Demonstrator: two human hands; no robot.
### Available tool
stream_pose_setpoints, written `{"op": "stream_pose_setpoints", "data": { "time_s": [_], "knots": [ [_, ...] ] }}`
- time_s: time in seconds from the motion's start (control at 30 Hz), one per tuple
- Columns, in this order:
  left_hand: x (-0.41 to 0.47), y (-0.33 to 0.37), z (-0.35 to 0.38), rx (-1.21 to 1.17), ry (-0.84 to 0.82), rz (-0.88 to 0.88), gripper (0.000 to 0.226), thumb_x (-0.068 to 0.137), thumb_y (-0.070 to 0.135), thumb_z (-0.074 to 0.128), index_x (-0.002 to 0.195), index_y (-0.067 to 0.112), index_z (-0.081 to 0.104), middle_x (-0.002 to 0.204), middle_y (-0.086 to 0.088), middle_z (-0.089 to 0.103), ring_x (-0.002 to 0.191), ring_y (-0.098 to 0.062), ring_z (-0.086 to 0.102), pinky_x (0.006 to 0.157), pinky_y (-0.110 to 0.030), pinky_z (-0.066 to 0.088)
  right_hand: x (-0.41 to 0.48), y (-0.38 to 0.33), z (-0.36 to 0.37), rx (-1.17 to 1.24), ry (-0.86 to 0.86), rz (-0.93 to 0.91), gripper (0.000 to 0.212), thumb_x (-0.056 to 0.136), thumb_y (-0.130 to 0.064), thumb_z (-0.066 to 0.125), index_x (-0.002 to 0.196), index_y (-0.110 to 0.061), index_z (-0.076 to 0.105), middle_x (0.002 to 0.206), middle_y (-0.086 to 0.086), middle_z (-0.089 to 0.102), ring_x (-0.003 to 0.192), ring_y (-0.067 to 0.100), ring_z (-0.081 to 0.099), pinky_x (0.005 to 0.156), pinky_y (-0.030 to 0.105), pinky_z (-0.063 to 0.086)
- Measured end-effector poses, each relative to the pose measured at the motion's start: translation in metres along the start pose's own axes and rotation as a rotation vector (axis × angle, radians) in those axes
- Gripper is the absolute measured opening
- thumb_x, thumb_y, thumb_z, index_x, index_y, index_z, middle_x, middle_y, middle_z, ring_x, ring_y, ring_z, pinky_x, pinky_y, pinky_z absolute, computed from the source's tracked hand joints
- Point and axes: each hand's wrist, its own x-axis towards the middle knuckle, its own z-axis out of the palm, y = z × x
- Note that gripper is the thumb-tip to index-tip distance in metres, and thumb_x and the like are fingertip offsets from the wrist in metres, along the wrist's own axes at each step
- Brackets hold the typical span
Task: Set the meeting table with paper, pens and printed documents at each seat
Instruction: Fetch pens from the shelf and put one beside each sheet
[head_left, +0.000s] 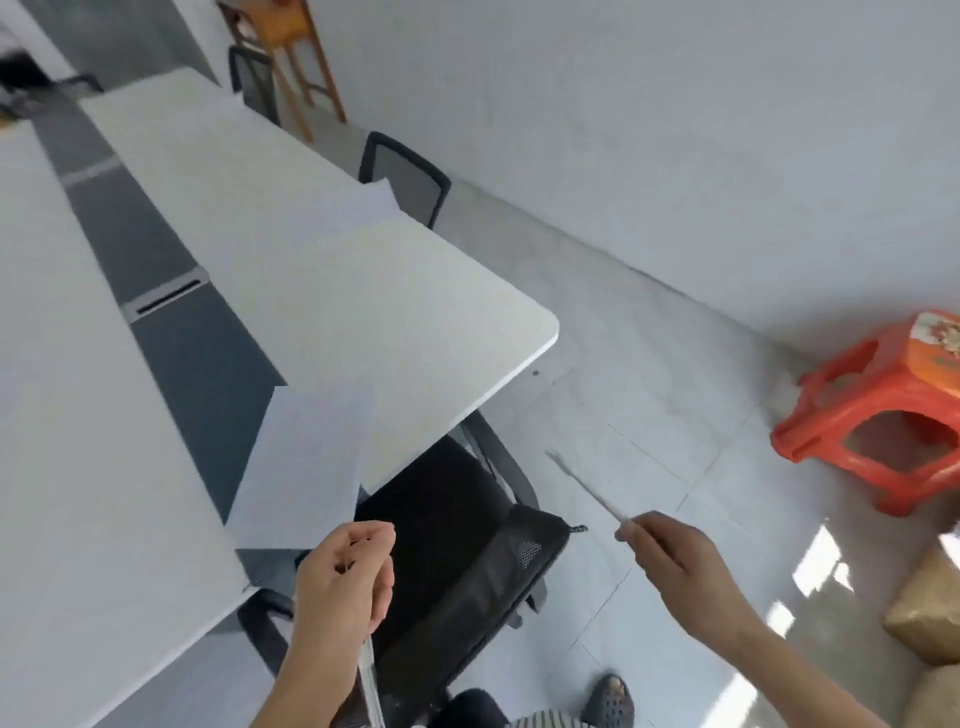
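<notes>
My left hand (340, 582) grips white paper sheets (306, 467) and some thin pens (371, 680) that stick out below the fist. The sheets hang over the near end of the white meeting table (415, 312), above a black office chair (457, 545). My right hand (670, 551) pinches one pen (584, 486), held out over the floor to the right of the chair and pointing up-left. Another sheet of paper (376, 200) lies on the table farther along, by a second chair.
Black mesh chairs (410, 176) stand along the table's right side. A grey strip with a cable slot (166, 296) runs down the table's middle. A red plastic stool (883, 410) and brown sacks (930, 608) sit on the floor at right. A wooden stool (291, 47) stands far back.
</notes>
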Motion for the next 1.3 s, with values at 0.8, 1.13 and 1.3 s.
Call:
{"op": "stream_pose_setpoints", "data": {
  "time_s": [0.8,1.13,1.3],
  "knots": [
    [0.071,-0.045,-0.139,-0.202,0.531,-0.222,0.018,0.098,0.008,0.047,0.092,0.01,0.064,0.048,-0.011,0.049,0.032,-0.011,0.033,0.03,-0.018,0.028,0.302,-0.106,0.295,-0.749,-0.252,0.017,0.023,0.096,-0.029,0.041,0.081,-0.017,0.053,0.078,0.003,0.057,0.07,0.025,0.054,0.061,0.029,0.038],
    [0.104,-0.043,-0.121,-0.451,0.594,-0.228,0.026,0.102,0.015,0.038,0.089,0.006,0.059,0.044,0.001,0.039,0.038,-0.013,0.034,0.039,-0.021,0.03,0.301,-0.108,0.28,-0.808,-0.28,-0.091,0.034,0.094,-0.039,0.051,0.123,-0.022,0.055,0.118,-0.001,0.064,0.103,0.024,0.062,0.084,0.034,0.046],
    [0.123,-0.013,-0.093,-0.5,0.604,-0.16,0.029,0.103,0.02,0.037,0.086,0.01,0.058,0.042,0.005,0.039,0.043,-0.013,0.032,0.044,-0.024,0.027,0.24,-0.128,0.228,-0.495,-0.439,-0.178,0.018,0.094,-0.038,0.055,0.104,-0.026,0.064,0.095,-0.012,0.067,0.091,0.013,0.064,0.081,0.027,0.049]
  ]
}}
